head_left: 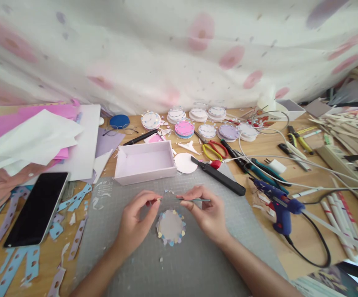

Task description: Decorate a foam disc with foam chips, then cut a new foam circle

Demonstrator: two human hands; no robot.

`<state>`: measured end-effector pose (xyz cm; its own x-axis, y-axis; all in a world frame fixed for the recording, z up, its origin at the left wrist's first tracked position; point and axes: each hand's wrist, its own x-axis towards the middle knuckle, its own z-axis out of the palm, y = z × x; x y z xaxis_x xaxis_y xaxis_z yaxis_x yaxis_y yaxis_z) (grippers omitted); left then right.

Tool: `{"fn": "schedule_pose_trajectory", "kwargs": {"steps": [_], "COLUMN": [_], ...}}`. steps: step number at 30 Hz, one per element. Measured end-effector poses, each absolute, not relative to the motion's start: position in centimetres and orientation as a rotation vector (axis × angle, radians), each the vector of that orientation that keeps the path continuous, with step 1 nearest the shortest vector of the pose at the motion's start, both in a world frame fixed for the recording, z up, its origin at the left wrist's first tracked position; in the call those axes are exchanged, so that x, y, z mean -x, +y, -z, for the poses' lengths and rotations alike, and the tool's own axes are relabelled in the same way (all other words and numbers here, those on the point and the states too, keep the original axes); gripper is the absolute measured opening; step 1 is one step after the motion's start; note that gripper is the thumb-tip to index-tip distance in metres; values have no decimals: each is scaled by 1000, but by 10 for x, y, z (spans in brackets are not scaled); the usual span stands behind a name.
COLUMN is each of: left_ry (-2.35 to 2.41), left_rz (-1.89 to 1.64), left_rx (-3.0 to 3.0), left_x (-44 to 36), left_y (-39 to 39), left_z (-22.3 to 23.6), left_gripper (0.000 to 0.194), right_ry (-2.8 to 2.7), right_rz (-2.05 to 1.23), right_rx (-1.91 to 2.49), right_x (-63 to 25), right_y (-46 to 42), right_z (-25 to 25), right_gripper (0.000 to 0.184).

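Right hand (208, 212) pinched tight on slim tool (205, 200). Left hand (137, 216): thumb near index, can't tell if anything's between. Round matte disc (170, 227), bumpy pastel rim, flat on gridded grey mat (228, 255). Beyond: rectangular white box (146, 176).

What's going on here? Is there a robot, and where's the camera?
No robot: these are a person's two bare hands. The camera sits on their head, looking forward and down. The right hand holds a thin greenish-grey tool. The left hand has its fingertips pinched together; anything between them is too small to tell. A round, pale disc edged with tiny coloured pieces lies on a grey gridded mat. Beyond it sits a shallow, pale rectangular box; to the right, a blue glue gun.
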<state>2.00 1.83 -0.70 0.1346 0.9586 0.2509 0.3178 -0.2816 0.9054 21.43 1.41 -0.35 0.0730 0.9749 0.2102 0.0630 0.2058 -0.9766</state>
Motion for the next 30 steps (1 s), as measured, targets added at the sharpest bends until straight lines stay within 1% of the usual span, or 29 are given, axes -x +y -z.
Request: {"fn": "schedule_pose_trajectory", "kwargs": {"steps": [10,22,27,30], "left_ry": [1199,1218,1208,1232], "left_rz": [-1160,-1141,-1131,-1146], "left_rx": [-1674,-1717,-1708,-1673], "left_x": [-18,-18,-18,-17], "left_y": [16,16,17,19], "left_z": [3,4,5,-1], "left_gripper": [16,15,15,14], "right_ry": [-1134,-1122,-1109,-1107], "right_rz": [-1061,-1149,-1128,-1043], "right_rx": [1127,1158,1158,1126], "right_x": [-215,-216,-219,-222], "right_y": [15,13,15,17], "right_z": [-6,-7,-5,-6], "right_gripper": [10,11,12,11]}}
